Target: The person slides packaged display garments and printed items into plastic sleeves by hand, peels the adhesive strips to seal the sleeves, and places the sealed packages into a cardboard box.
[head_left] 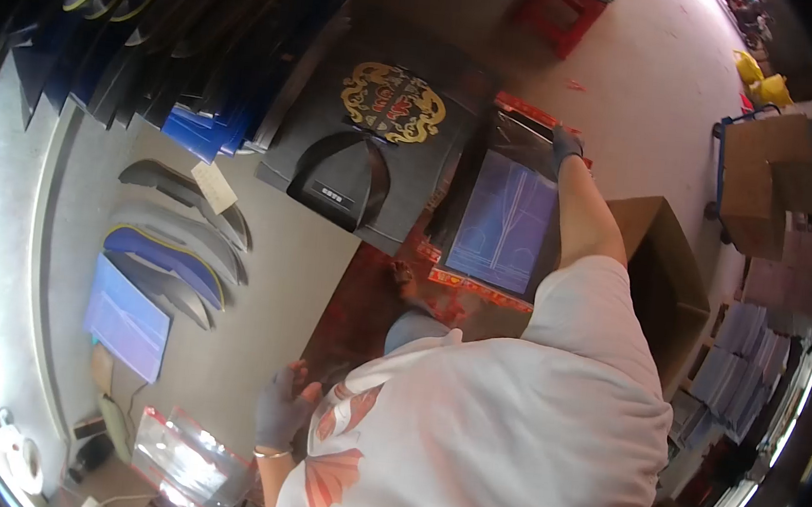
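Observation:
My right hand, in a grey glove with bare fingertips, reaches forward on the right. Its fingers close on the far corner of a flat black package with red patterned edges and a blue-purple panel printed like a garment front. My left hand, gloved the same way, is raised near my body; its fingers are bent, apart, and hold nothing. A black gift bag with a gold and red emblem and a dark ribbon handle lies beside the package, on the edge of the grey table.
Curved grey and blue pieces and a blue-purple sheet lie on the table. Stacked dark bags stand at the back left. An open cardboard box is at my right, a red stool ahead, and a loaded cart beyond.

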`<action>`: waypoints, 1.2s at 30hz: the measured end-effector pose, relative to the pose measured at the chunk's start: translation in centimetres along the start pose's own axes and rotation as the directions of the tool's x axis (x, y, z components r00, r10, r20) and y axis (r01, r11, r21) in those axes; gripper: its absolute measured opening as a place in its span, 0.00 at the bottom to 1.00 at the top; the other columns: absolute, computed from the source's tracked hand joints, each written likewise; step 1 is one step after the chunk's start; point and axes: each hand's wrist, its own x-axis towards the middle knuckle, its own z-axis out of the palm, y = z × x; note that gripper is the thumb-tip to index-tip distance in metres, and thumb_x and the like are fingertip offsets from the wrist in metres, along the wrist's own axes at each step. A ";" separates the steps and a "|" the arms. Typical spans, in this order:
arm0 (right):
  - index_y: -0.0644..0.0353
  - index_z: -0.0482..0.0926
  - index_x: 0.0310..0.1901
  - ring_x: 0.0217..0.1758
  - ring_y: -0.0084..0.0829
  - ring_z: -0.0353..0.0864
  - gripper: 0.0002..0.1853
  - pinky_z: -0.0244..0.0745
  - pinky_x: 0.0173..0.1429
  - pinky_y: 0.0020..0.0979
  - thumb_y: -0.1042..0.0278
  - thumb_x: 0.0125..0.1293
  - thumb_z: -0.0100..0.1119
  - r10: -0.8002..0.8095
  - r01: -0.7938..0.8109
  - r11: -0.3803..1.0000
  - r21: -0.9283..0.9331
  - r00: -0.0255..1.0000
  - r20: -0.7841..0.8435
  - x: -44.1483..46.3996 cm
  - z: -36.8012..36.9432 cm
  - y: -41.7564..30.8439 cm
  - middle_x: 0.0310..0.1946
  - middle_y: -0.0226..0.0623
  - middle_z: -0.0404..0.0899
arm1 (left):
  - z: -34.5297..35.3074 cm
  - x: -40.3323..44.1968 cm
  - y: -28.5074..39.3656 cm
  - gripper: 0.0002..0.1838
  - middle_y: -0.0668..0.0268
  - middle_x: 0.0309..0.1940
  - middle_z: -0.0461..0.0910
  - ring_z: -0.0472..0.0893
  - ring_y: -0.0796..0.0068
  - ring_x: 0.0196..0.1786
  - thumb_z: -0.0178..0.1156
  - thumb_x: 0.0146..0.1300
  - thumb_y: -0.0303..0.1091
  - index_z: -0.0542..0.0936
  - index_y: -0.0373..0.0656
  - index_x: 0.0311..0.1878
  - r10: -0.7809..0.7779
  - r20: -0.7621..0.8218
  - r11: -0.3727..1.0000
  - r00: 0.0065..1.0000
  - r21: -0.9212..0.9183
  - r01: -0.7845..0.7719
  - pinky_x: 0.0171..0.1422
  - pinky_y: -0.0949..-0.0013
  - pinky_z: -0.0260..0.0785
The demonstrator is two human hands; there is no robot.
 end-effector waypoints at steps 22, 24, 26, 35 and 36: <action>0.67 0.65 0.63 0.65 0.34 0.63 0.26 0.60 0.67 0.33 0.62 0.67 0.56 -0.558 0.118 0.827 0.550 0.305 0.772 -17.0 -20.5 -12.6 0.64 0.40 0.64 | -3.5 -7.8 -14.0 0.27 0.53 0.52 0.77 0.77 0.50 0.52 0.58 0.57 0.49 0.73 0.45 0.56 -0.770 -0.368 0.631 0.521 -0.316 0.708 0.57 0.58 0.69; 0.69 0.64 0.63 0.64 0.37 0.66 0.28 0.61 0.66 0.34 0.63 0.67 0.56 -0.633 0.189 0.773 0.605 0.291 0.718 -21.4 -22.9 -12.4 0.63 0.43 0.66 | -3.2 -10.6 -18.2 0.28 0.53 0.56 0.73 0.75 0.50 0.56 0.57 0.57 0.51 0.73 0.45 0.57 -0.792 -0.462 0.579 0.398 -0.364 0.730 0.58 0.57 0.68; 0.68 0.61 0.65 0.65 0.37 0.65 0.29 0.61 0.67 0.35 0.60 0.68 0.53 -0.736 0.519 0.664 0.539 0.327 0.593 -17.6 -24.9 -11.4 0.64 0.43 0.64 | -3.2 -13.2 -21.3 0.29 0.54 0.60 0.70 0.72 0.50 0.59 0.57 0.58 0.53 0.72 0.46 0.58 -0.796 -0.536 0.529 0.281 -0.391 0.753 0.59 0.56 0.67; 0.68 0.59 0.66 0.66 0.39 0.63 0.32 0.59 0.69 0.37 0.52 0.70 0.49 0.052 0.009 0.999 -0.052 -0.023 0.998 -31.3 -14.8 -24.3 0.65 0.44 0.63 | 0.0 -14.3 -31.1 0.46 0.58 0.73 0.45 0.41 0.43 0.74 0.49 0.58 0.67 0.49 0.54 0.74 -0.632 -0.762 0.505 0.142 -0.266 0.821 0.69 0.33 0.40; 0.68 0.59 0.66 0.66 0.39 0.63 0.32 0.59 0.69 0.38 0.52 0.70 0.49 0.179 -0.078 0.979 -0.191 -0.140 0.974 -31.5 -14.5 -25.0 0.65 0.44 0.63 | -0.3 -14.4 -31.8 0.46 0.58 0.73 0.45 0.41 0.43 0.74 0.49 0.58 0.67 0.49 0.54 0.74 -0.641 -0.757 0.502 0.130 -0.285 0.816 0.69 0.33 0.40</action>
